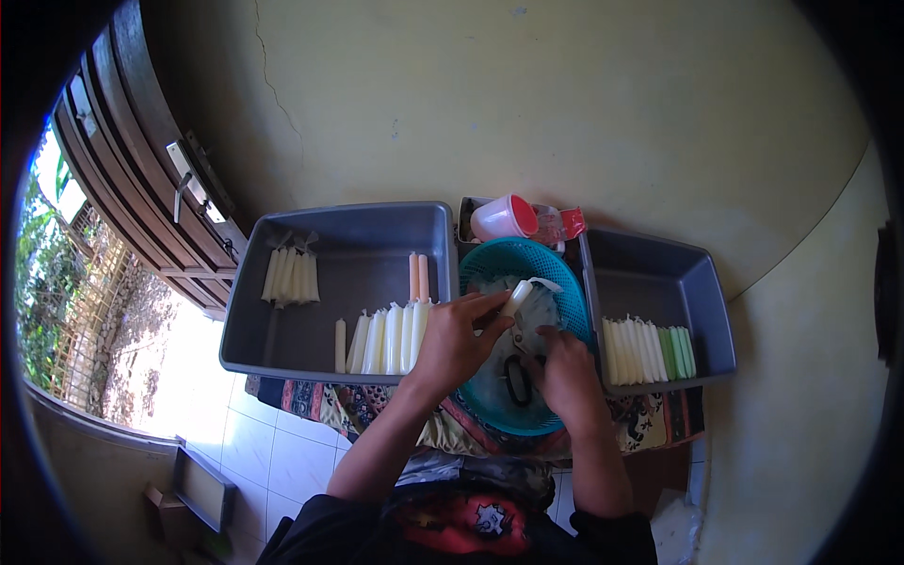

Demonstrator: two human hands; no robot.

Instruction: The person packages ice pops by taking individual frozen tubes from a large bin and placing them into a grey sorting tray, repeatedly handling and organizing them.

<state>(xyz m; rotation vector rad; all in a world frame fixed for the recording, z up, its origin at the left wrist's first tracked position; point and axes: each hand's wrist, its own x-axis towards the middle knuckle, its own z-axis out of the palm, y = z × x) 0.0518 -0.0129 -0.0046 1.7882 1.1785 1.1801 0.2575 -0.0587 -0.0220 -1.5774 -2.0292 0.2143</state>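
Between the fingers of my left hand (459, 341) is a slim, white filled plastic tube (517, 298), tilted, with a loose clear end at its top. It is held over a teal mesh basket (476, 256). My right hand (568, 372) grips black-handled scissors (518, 380), its fingers curled at the handles. The scissor blades point up toward the tube's lower end, close to my left fingertips; whether they touch the plastic I cannot tell. Crumpled clear plastic (486, 377) lies in the basket beneath both hands.
A grey tub (292, 347) on the left holds white tubes and two orange ones. In the right grey tub (650, 268) stand cream and green tubes (673, 353). A pink-and-white cup (504, 218) sits behind the basket. Patterned cloth (659, 419) covers the table; a wooden door (141, 160) stands open leftward.
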